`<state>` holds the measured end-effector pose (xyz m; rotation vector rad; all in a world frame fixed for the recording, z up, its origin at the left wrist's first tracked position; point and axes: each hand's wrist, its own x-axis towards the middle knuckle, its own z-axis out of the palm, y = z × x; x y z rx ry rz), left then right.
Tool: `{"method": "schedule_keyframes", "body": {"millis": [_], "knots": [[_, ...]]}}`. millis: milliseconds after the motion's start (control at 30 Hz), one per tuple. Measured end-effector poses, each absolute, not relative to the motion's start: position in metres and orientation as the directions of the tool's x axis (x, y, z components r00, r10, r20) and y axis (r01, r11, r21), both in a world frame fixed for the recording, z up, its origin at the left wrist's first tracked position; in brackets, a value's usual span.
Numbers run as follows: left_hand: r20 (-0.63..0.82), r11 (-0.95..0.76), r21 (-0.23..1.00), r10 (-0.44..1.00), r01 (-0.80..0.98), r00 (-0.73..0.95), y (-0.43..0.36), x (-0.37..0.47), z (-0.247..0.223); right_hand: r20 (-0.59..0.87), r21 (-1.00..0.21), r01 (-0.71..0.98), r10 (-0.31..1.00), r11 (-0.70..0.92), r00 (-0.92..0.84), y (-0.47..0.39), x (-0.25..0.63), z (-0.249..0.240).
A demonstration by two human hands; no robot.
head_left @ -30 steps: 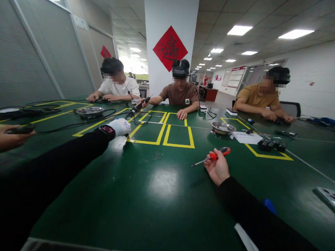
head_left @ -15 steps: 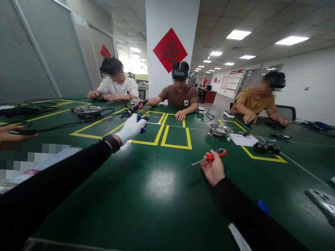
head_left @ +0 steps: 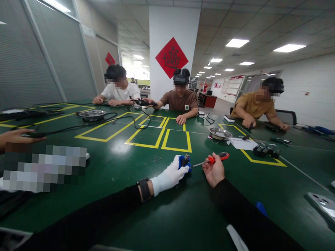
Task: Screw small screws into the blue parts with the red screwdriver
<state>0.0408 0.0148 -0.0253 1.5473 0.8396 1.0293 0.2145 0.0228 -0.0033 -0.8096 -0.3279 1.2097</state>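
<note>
A dark green tabletop (head_left: 195, 223) fills the foreground. Small screws (head_left: 157, 159) lie left of the red-handled screwdriver (head_left: 224, 156); next, the gloved left hand (head_left: 169, 176) curls around a black metal-topped part (head_left: 186, 158) at the screwdriver's tip, contact unclear. The bare right hand (head_left: 215, 172) pinches the screwdriver near its handle's front. Beyond the screwdriver stands a steel bowl (head_left: 220, 134); right of the screwdriver, black blocks (head_left: 264, 151).

Screws (head_left: 157, 160) lie on the table (head_left: 180, 226), left of the screwdriver (head_left: 211, 159). Beyond it stands a bowl (head_left: 219, 138), with a paper sheet (head_left: 243, 144) just right. A smartphone (head_left: 326, 207) lies farther right.
</note>
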Motion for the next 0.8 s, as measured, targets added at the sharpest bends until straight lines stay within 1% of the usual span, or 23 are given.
{"method": "schedule_keyframes", "body": {"millis": [67,133,200,267,333,400,467,533,600,633,667,700,767,800], "knots": [[0.177,-0.258,0.952,0.904,0.166,0.389,0.01,0.039,-0.023,-0.188,-0.703,-0.699,0.915,0.128,0.357,0.023,0.216,-0.004],[0.218,-0.351,0.877,0.899,0.327,0.38,0.007,0.037,-0.019,-0.193,-0.703,-0.699,0.911,0.13,0.363,0.024,0.217,-0.005],[0.31,-0.47,0.738,0.874,0.484,0.374,0.003,0.036,-0.016,-0.197,-0.704,-0.698,0.908,0.131,0.37,0.025,0.217,-0.005],[0.387,-0.55,0.595,0.835,0.586,0.391,-0.001,0.033,-0.014,-0.2,-0.704,-0.698,0.906,0.131,0.372,0.026,0.217,-0.006],[0.415,-0.584,0.52,0.811,0.623,0.413,-0.005,0.028,-0.012,-0.202,-0.703,-0.7,0.907,0.129,0.37,0.026,0.217,-0.006],[0.428,-0.602,0.508,0.797,0.616,0.426,-0.005,0.02,-0.009,-0.202,-0.701,-0.702,0.908,0.127,0.367,0.026,0.218,-0.005],[0.481,-0.635,0.513,0.77,0.578,0.419,0.003,0.007,-0.004,-0.199,-0.702,-0.701,0.909,0.129,0.367,0.025,0.218,-0.005],[0.61,-0.698,0.475,0.7,0.535,0.372,0.022,-0.013,0.001,-0.192,-0.706,-0.696,0.909,0.134,0.37,0.024,0.218,-0.005],[0.711,-0.72,0.349,0.62,0.6,0.33,0.053,-0.04,0.004,-0.179,-0.714,-0.685,0.91,0.142,0.375,0.024,0.216,-0.005],[0.698,-0.686,0.281,0.626,0.671,0.348,0.07,-0.054,0.003,-0.169,-0.72,-0.678,0.91,0.147,0.377,0.024,0.215,-0.005],[0.65,-0.623,0.223,0.668,0.75,0.362,0.087,-0.068,0.001,-0.159,-0.726,-0.671,0.912,0.153,0.379,0.024,0.213,-0.005],[0.56,-0.549,0.167,0.736,0.819,0.379,0.104,-0.081,-0.002,-0.148,-0.731,-0.664,0.913,0.158,0.381,0.024,0.212,-0.005],[0.306,-0.42,0.048,0.87,0.906,0.387,0.134,-0.102,-0.011,-0.129,-0.739,-0.652,0.915,0.169,0.383,0.024,0.209,-0.006],[0.262,-0.392,0.036,0.891,0.919,0.37,0.146,-0.11,-0.016,-0.122,-0.741,-0.649,0.915,0.173,0.384,0.024,0.207,-0.006]]}}
